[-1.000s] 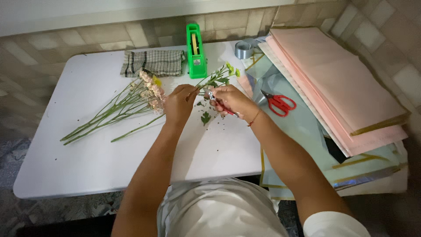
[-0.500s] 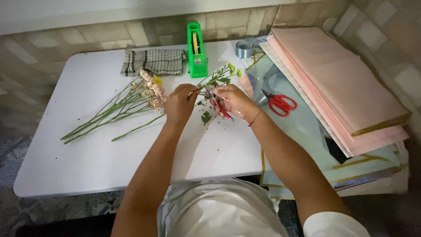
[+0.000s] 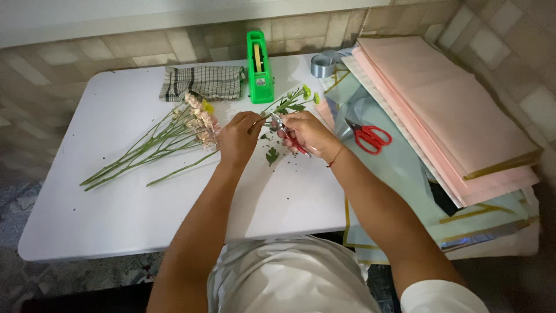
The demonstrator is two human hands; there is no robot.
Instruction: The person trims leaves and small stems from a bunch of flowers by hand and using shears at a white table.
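Observation:
My left hand (image 3: 238, 138) pinches the lower end of a green flower stem (image 3: 291, 102) that carries small yellow-green buds and points up and right over the white table (image 3: 116, 203). My right hand (image 3: 306, 132) is closed on red-handled pruning shears (image 3: 291, 139), whose blades meet the stem just right of my left fingers. A cut green leaf (image 3: 272, 155) and dark crumbs lie on the table under my hands. A bunch of pale pink flowers with long stems (image 3: 155, 145) lies to the left of my left hand.
A green tape dispenser (image 3: 259, 67) and a checked cloth (image 3: 202, 82) sit at the table's far edge, with a grey tape roll (image 3: 323, 64) beside them. Red scissors (image 3: 368, 135) lie on translucent wrapping sheets (image 3: 399, 174). Stacked pink paper (image 3: 446, 104) covers the right side.
Both hands stay at the stem with only slight shifts. The shears in my right hand have closed in on the stem near my left fingers.

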